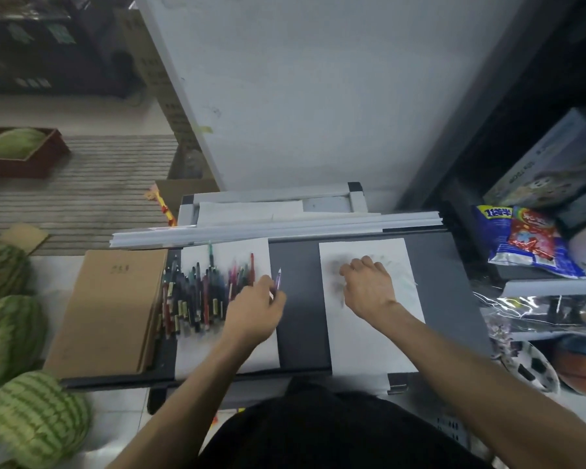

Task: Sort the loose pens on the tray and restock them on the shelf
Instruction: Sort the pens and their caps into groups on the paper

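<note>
Your left hand (254,309) pinches a purple pen (278,280): lift clear of the 9 o'clock pen pile (197,299); right hand (369,287) blurred, grip indeterminate.

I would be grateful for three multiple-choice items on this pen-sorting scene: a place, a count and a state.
1. The pen pile lies: A on the left sheet; B in a cup; C on a chair.
2. White sheets on the tray: A one; B two; C four.
3. The left hand is: A empty; B pinching a pen; C out of view.
Answers: A, pens cover the left sheet; B, it and the right sheet under the right hand; B, a purple pen sticks out of its grip.
</note>
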Demonstrator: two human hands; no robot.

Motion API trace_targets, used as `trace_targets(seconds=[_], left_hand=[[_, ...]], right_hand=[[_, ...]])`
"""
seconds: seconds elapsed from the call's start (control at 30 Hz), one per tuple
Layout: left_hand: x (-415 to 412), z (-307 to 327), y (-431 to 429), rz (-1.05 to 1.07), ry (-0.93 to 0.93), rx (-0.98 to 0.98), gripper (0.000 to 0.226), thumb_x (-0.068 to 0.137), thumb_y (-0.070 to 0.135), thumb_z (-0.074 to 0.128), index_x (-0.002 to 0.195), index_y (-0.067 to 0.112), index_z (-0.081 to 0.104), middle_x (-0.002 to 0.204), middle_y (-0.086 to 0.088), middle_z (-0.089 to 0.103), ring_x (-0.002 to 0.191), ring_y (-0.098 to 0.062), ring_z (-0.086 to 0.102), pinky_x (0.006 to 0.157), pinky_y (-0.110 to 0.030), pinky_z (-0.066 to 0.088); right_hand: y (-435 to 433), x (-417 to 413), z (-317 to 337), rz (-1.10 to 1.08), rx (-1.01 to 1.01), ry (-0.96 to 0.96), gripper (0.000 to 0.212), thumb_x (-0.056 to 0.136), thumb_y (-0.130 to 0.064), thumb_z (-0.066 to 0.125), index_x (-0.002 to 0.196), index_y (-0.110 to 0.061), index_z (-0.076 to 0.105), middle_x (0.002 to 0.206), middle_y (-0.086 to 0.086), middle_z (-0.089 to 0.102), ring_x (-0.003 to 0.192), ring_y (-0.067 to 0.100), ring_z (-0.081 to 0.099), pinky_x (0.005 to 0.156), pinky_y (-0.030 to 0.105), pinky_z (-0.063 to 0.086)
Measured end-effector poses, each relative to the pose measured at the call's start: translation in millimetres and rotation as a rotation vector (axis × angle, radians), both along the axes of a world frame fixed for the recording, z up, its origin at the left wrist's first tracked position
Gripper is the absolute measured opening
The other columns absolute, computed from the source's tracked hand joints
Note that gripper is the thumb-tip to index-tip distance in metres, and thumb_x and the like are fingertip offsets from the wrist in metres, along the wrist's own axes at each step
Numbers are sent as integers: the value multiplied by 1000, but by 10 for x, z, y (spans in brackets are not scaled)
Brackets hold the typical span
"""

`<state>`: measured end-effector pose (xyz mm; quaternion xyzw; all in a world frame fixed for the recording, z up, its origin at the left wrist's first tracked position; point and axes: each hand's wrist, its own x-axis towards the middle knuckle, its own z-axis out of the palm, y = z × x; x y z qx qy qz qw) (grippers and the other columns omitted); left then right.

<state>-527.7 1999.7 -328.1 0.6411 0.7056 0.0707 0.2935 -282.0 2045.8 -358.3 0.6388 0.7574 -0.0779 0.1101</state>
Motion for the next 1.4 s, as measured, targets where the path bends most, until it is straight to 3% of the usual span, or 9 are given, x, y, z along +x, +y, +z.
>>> trace_targets(seconds=[0.27, 0.53, 0.77, 0.87, 0.93, 1.03, 1.13, 1.23, 1.4], left_hand=[[114, 43, -160, 15, -50, -38, 18, 93, 41, 43, 87, 25, 48, 73, 1, 67, 71, -26, 62, 68, -39, 52], [178, 114, -179, -10, -35, -4, 14, 98, 33, 46, 92, 21, 51, 69, 1, 59, 66, -26, 54, 58, -37, 33], [206, 110, -205, -64, -27, -29, 17, 100, 36, 44, 92, 24, 50, 77, -2, 66, 67, -28, 60, 62, -40, 49], [214, 138, -212, -70, -40, -3, 15, 101, 35, 45, 93, 24, 50, 74, 0, 65, 66, -26, 59, 59, -38, 45], [208, 168, -224, -73, -77, 30, 14, 102, 33, 45, 91, 25, 49, 69, 3, 60, 63, -25, 55, 54, -35, 36], [174, 264, -237, -72, -186, 71, 14, 103, 34, 44, 92, 27, 49, 63, 3, 55, 60, -22, 53, 54, -36, 34], [140, 425, -244, -19, -288, 95, 18, 106, 33, 40, 96, 30, 55, 62, 7, 53, 54, -14, 45, 55, -36, 35], [129, 612, -262, -7, -334, 123, 24, 108, 25, 40, 96, 32, 59, 59, 9, 51, 49, -10, 39, 53, -35, 33], [123, 904, -334, -64, -431, 190, 20, 109, 28, 48, 99, 28, 66, 60, 9, 53, 49, -9, 42, 52, -34, 34]], right_hand=[[123, 54, -77, 66, 2, 18, 35, 86, 0, 54, 115, -16, 65, 117, 3, 63, 117, 27, 52, 99, 34, 41], [184, 207, -115, 101, 28, 181, 28, 92, -7, 58, 119, -12, 65, 119, 4, 64, 119, 26, 50, 98, 32, 43], [82, 280, -153, 99, 68, 212, 45, 79, 11, 55, 118, -8, 67, 119, 8, 64, 118, 29, 52, 98, 35, 48], [119, 294, -220, 109, 142, 246, 41, 79, 11, 62, 113, -9, 72, 114, 9, 69, 116, 32, 57, 101, 39, 47], [113, 261, -208, 85, 191, 367, 32, 86, 4, 65, 113, -10, 73, 112, 7, 71, 113, 30, 59, 102, 38, 46], [0, 108, 106, -166, 101, 826, 18, 103, -13, 60, 117, -14, 71, 115, -3, 70, 107, 16, 62, 96, 26, 48], [-164, -8, 497, -301, -9, 1157, 16, 105, -22, 60, 115, -21, 72, 106, -12, 72, 92, 9, 68, 85, 20, 53], [-295, -32, 791, -315, -62, 1349, 19, 104, -14, 60, 111, -21, 76, 86, 4, 71, 77, 14, 64, 74, 23, 52], [-402, -32, 1078, -359, -193, 1583, 30, 104, -1, 54, 108, -16, 79, 87, 25, 62, 69, 20, 47, 67, 26, 42]])
